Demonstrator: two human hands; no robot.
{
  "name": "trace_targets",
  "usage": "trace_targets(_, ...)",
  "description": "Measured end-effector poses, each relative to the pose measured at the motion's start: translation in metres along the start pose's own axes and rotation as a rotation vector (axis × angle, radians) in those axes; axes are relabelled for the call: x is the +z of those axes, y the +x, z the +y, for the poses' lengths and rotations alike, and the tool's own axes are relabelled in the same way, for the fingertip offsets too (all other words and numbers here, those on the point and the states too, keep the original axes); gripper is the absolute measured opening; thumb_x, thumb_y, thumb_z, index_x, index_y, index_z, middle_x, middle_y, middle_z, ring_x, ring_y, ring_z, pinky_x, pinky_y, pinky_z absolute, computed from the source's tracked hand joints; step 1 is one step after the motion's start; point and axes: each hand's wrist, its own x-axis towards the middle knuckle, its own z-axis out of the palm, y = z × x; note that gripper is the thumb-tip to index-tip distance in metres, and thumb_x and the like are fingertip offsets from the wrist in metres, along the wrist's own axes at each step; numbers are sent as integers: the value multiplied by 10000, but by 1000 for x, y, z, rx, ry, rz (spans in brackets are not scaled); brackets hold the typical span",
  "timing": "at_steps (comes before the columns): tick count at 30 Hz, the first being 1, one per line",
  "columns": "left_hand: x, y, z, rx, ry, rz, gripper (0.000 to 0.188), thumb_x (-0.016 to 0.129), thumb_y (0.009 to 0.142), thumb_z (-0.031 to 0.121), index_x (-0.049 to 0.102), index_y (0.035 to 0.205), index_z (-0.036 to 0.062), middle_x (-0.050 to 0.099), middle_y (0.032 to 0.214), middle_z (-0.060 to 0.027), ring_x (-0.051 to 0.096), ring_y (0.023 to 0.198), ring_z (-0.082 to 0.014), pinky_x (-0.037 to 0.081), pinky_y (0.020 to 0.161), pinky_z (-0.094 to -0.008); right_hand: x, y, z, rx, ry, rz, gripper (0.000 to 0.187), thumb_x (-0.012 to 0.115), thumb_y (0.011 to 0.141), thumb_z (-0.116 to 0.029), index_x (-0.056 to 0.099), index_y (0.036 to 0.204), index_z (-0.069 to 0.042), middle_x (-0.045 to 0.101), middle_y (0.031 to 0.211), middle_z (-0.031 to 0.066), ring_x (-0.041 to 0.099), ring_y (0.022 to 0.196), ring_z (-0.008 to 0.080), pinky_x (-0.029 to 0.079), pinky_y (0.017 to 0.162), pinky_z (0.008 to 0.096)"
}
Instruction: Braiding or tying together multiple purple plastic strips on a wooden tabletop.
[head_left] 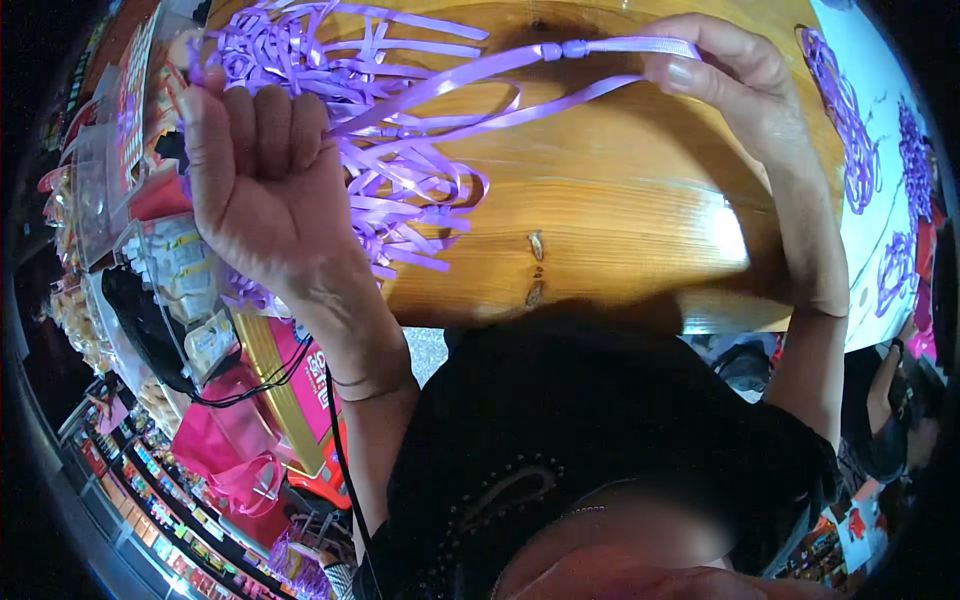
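Ribbon [470, 73]: purple loop with knot-like bands, stretched between both hands above a wooden surface [620, 220].
Left hand [270, 165]: grip clenched in a fist, ribbon running to its edge.
Right hand [735, 85]: grip pinching the loop's end between thumb and fingers.
Pile [270, 50]: purple ribbons heaped around the left hand.
Right edge: purple bundle [850, 135] on a white surface [858, 285].

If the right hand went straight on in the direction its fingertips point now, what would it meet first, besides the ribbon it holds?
The right hand points left, so it would probably meet the purple ribbon pile on the wooden table; depth is unclear, so it may pass above.
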Motion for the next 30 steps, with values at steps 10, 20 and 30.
trace_targets(10,-78,13,28,573,1094,510,161,662,785,65,592,896,-28,423,591,11,425,550,-103,373,540,-212,-36,-41,-24,455,-310,342,226,553,881,-143,613,1073,-40,619,922,24,557,853,99,438,804,224)
trace_targets(20,41,-23,-99,221,1111,-292,196,588,855,82,564,1024,-14,578,985,-76,541,879,-146,441,734,-258,26,3,-33,137,-656,-80,222,565,845,-34,611,1062,-22,621,929,78,593,883,155,478,762,245)
trace_targets(30,25,-23,-84,-168,952,42,81,656,816,113,635,834,37,568,695,15,479,559,-51,355,474,-212,5,-17,-50,366,-828,247,156,675,781,-71,662,931,-31,668,825,72,624,712,133,483,624,227)
